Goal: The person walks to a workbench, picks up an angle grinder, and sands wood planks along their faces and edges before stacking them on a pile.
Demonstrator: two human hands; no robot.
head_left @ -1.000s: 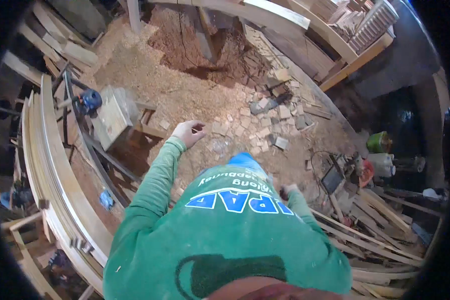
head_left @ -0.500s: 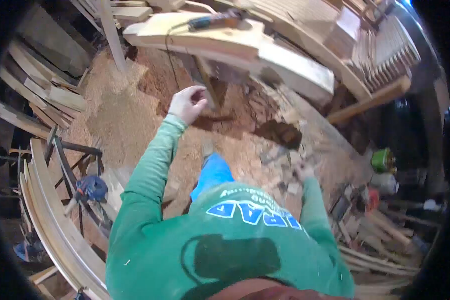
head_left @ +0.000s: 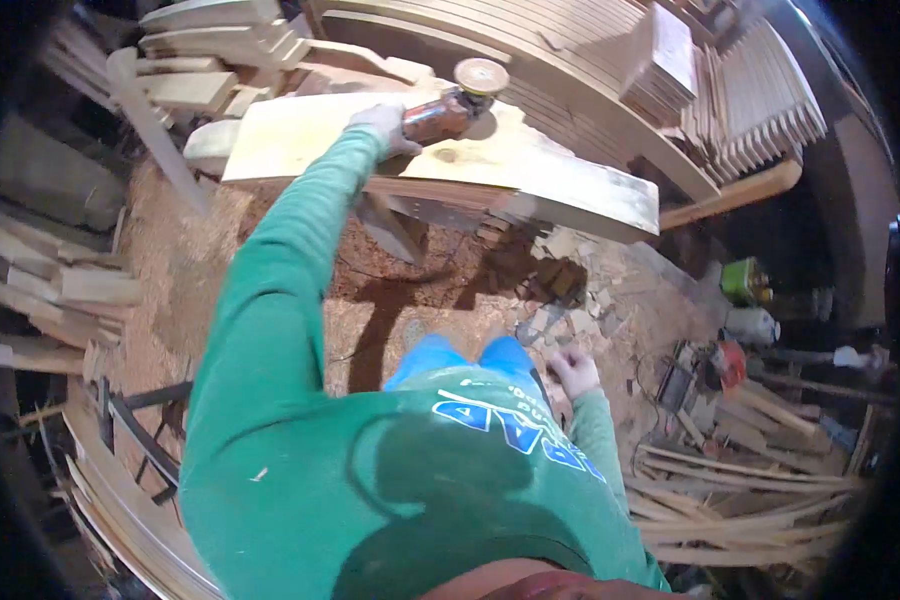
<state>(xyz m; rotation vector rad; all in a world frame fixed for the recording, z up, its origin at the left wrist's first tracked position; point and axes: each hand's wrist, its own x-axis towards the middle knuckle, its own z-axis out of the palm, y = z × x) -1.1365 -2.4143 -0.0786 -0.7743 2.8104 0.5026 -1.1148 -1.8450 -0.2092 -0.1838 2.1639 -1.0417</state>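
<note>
My left hand [head_left: 382, 128] is closed round the rear of an angle grinder [head_left: 438, 118], which has a round disc at its far end. The grinder is over a thick pale wooden board [head_left: 560, 172] on the bench. My right hand [head_left: 574, 371] hangs low beside my body, above the floor, with its fingers curled; nothing can be made out in it. Small wood offcuts [head_left: 582, 322] lie on the floor near it.
Stacked slats [head_left: 765, 100] and wooden blocks [head_left: 662, 62] stand at the back right. Curved wood pieces [head_left: 195, 85] are piled back left. Long strips [head_left: 740, 500] lie at the lower right. A green container [head_left: 739, 282] is at the right. Sawdust covers the floor.
The view has moved up to the bench. My left hand has reached forward and taken hold of the grinder. My right hand has stayed low at my side.
</note>
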